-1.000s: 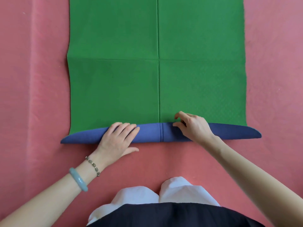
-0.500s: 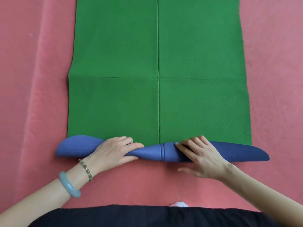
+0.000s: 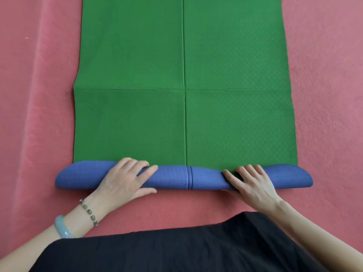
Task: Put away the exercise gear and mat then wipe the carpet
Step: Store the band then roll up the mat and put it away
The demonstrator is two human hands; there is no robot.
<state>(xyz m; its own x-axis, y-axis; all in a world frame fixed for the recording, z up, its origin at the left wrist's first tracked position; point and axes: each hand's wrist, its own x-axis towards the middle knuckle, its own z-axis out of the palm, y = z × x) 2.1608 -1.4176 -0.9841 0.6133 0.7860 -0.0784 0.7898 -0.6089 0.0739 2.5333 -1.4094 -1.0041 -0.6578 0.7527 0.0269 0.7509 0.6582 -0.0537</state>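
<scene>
A green mat (image 3: 137, 114) lies flat on a pink carpet (image 3: 324, 95), running away from the person toward the top of the view; its near end is turned over into a low roll (image 3: 172, 177) that shows the blue underside, lying crosswise just in front of the person's dark clothing (image 3: 176, 250); fold creases cross the green face, one lengthwise down the middle and one across it. The left hand (image 3: 125, 179) rests palm down on the left half of the roll, fingers spread and curved over its top, thumb against the near side; the right hand (image 3: 251, 183) sits on the right half, fingers bent over the far edge where blue meets green, thumb tucked under the near side; both hands clasp the roll loosely. The left wrist wears a beaded bracelet (image 3: 89, 212) and, farther up, a pale jade-coloured bangle (image 3: 61, 226).
</scene>
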